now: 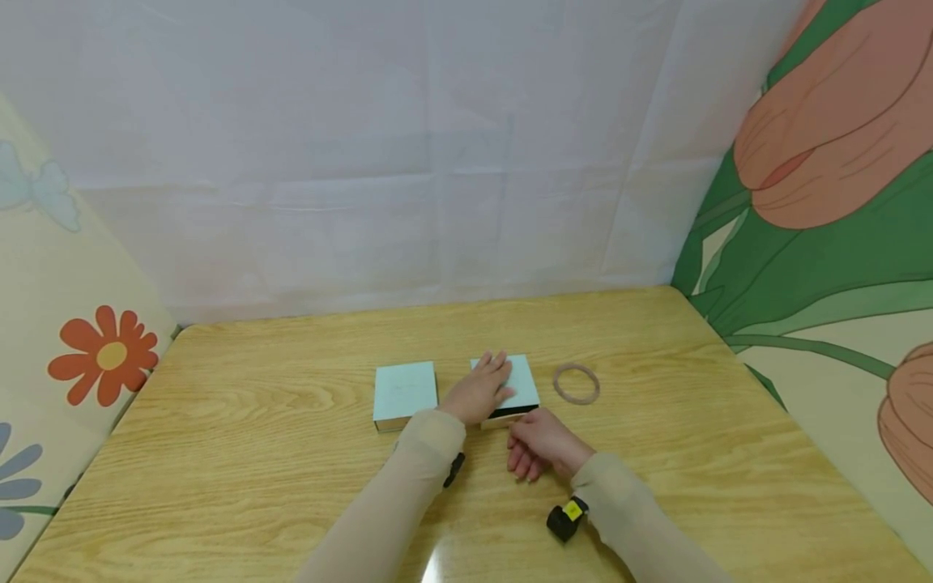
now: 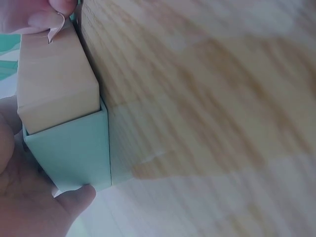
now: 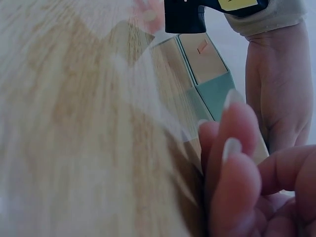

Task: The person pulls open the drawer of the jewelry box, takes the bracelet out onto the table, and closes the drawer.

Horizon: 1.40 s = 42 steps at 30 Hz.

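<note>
- Box (image 1: 522, 376) is sitting at twelve o'clock, left hand (image 1: 477, 393) holding it, right hand (image 1: 543, 444) pinching its tab (image 2: 57, 28). Worried?
- Yeah, yanking too hard is probably risking a torn tab or flying drawer (image 2: 59, 81).

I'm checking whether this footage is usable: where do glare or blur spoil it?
Head view: a bright glare streak on the table near the bottom edge, between the sleeves; left wrist view: table grain smeared and soft, edges of the box clearer; right wrist view: pale reflections across the table, fingers in front look soft.
</note>
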{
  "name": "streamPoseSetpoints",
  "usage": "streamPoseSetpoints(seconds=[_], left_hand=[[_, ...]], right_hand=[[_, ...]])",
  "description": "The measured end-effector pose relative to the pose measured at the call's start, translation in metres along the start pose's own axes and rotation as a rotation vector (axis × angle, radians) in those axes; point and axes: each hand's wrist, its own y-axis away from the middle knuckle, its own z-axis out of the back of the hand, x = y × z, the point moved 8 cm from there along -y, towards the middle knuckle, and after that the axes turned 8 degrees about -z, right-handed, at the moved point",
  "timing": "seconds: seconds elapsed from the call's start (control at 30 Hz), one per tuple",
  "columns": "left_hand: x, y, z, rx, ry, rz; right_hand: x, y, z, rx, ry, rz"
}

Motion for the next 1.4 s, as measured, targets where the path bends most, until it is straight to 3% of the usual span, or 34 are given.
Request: streamPoseSetpoints(seconds=[1.4], left_hand=[[0.003,-0.003,-0.002,-0.013,-0.074,-0.014]], right_hand=[[0.005,-0.011,-0.005,-0.033,-0.121,-0.028]])
